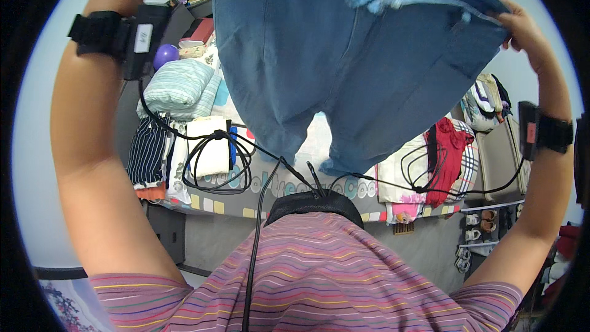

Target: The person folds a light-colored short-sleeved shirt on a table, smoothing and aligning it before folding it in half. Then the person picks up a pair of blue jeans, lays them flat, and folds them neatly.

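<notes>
A pair of blue denim trousers [283, 43] hangs spread out in front of me, legs downward, over a bed. At the upper right, my right hand [519, 27] is closed on one corner of the waistband, with the fingers partly behind the cloth. My left forearm is raised toward the upper left, and its hand lies beyond the top edge of the picture. The trousers' far left top corner is also cut off there. Lighter, faded cloth shows along the opening at the waist.
Dark striped folded clothes [147, 154], a white folded cloth [208, 147] and a pale striped pillow [179, 86] lie left on the bed. A purple ball [165, 56] sits behind. Right are red cloth [447, 160] and cream cloth [399, 175]. Black cables [270, 160] run from my forearms.
</notes>
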A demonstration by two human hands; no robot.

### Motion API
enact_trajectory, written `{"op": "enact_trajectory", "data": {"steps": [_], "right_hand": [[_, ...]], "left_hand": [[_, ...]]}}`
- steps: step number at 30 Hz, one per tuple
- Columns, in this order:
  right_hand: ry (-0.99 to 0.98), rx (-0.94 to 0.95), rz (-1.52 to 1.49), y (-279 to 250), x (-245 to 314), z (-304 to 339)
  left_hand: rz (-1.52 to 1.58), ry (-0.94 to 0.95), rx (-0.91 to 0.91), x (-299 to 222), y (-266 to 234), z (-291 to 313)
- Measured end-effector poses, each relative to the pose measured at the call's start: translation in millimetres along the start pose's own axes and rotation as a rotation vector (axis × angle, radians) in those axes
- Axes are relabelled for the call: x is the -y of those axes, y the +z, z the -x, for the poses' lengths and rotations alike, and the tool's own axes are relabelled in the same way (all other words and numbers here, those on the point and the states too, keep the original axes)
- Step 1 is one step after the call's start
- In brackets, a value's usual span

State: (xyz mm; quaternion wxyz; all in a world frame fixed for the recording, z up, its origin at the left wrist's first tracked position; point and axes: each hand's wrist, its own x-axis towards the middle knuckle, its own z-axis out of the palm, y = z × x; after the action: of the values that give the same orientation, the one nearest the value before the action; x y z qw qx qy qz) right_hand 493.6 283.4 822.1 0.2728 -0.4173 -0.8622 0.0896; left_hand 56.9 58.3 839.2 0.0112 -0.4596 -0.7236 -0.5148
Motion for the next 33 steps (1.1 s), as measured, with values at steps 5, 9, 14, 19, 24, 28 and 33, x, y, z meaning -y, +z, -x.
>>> {"op": "enact_trajectory", "data": {"steps": [5, 9, 14, 19, 24, 28, 33], "right_hand": [[0.033, 0.294, -0.018, 42, -7, 20], [0.101, 0.336, -0.090, 68, -19, 34], [0.202, 0.180, -0.335, 79, -36, 32], [0.150, -0.060, -0.501, 70, -38, 23], [0.116, -0.041, -0.734, 58, -47, 11], [0.017, 0.117, -0.731, 40, -71, -1], [-0.281, 0.126, -0.412, 32, -88, -6]], "left_hand": [[-0.024, -0.010, -0.011, 32, 39, 9], [0.103, -0.097, -0.034, 52, 62, 17], [0.182, -0.157, -0.072, 60, 69, 18], [0.346, -0.127, -0.027, 47, 66, 16], [0.466, -0.040, 0.196, 29, 56, 23], [0.502, -0.092, 0.123, 27, 52, 25], [0.447, 0.141, 0.259, 29, 46, 16]]}}
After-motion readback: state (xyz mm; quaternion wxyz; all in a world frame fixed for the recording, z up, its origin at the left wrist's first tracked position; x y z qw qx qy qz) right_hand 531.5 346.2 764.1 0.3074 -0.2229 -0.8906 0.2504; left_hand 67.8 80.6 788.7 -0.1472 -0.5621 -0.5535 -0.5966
